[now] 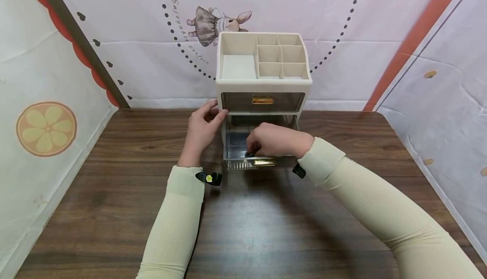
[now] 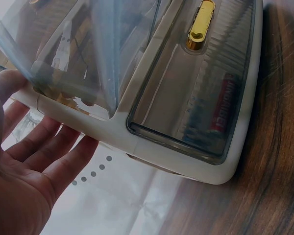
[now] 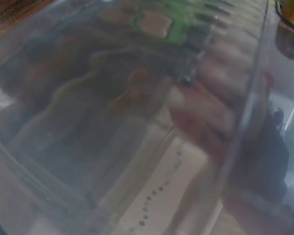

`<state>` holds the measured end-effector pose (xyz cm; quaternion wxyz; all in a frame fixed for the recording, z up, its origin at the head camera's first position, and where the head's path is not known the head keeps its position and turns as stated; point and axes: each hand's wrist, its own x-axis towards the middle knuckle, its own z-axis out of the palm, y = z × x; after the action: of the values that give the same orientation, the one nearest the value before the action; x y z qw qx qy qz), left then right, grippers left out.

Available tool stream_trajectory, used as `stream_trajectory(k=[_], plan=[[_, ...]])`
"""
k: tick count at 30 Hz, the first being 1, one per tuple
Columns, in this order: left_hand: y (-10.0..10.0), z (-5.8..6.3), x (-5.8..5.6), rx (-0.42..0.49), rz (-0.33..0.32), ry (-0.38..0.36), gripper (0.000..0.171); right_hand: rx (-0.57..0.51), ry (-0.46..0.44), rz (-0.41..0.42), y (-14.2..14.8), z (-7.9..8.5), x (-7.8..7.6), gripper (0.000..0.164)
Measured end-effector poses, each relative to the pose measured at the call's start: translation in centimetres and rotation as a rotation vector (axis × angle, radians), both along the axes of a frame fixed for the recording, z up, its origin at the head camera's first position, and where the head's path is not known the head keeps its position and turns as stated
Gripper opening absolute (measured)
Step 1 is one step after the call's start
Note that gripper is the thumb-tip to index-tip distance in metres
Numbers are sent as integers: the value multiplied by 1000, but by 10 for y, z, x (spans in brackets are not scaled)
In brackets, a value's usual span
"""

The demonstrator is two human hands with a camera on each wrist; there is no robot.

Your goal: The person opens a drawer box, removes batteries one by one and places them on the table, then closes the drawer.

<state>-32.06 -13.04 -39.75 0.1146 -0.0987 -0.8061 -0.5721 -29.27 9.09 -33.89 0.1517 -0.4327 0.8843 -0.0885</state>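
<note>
The right hand (image 1: 275,139), fingers bent, is at a small black thing (image 1: 250,154) inside the pulled-out drawer (image 1: 240,165); I can't tell if it's held. The left hand (image 1: 205,127) grips the white box's (image 1: 264,83) side. Seems like the reaching-in step, calling for careful fingers.

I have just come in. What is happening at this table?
A person's right hand is inside the open middle drawer of a cream organizer, at a small dark thing; whether it is pinched is unclear. The left hand touches the organizer's side. The upper drawer and bottom drawer are closed.
</note>
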Motion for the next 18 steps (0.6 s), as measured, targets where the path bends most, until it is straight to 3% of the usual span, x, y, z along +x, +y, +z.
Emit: stream_trajectory(k=[9, 18], plan=[[0, -2, 1, -4, 2, -2, 57, -13, 5, 0, 4, 2, 0, 11], [0, -1, 1, -19, 4, 11, 57, -97, 54, -28, 19, 16, 5, 15]])
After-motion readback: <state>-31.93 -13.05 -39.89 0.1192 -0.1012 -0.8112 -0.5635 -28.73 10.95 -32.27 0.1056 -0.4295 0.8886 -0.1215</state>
